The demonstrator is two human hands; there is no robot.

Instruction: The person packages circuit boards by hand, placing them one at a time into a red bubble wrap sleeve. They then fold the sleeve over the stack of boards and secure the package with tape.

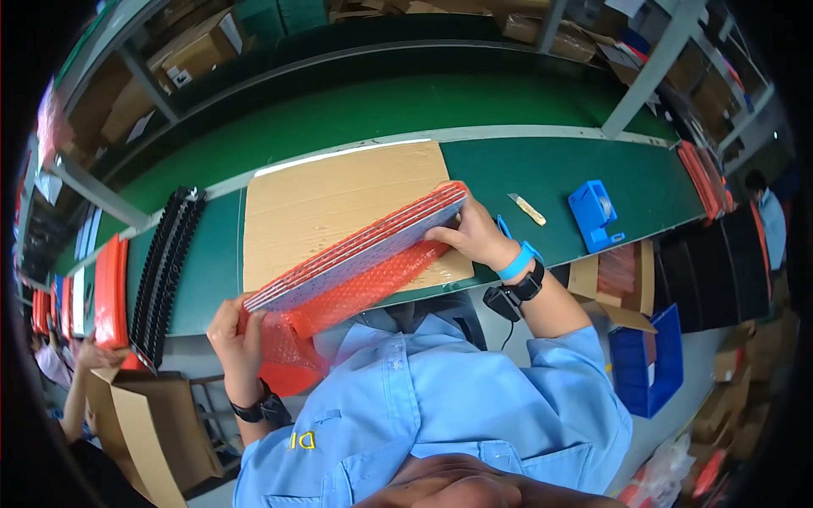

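Observation:
A stack of thin flat panels (362, 251) slants across in front of me, held up over the near part of the bench. My left hand (230, 328) is closed round its lower left end. At its upper right end my right hand (476, 234) grips it, thumb on the near face. Red bubble wrap (368, 292) lines the far side and hangs loose below the near face, drooping toward my left hand. Beneath the stack lies a flat cardboard sheet (334, 195), partly covered by it. To the right of my right hand rests a utility knife (528, 209).
A blue tape dispenser (586, 216) stands right on the green bench (508, 165). Black slotted racks (165, 275) and a red-wrapped pack (110, 292) lie left. An open carton (161, 432) is below, near a co-worker's hand (95, 356). A blue bin (669, 368) sits lower right.

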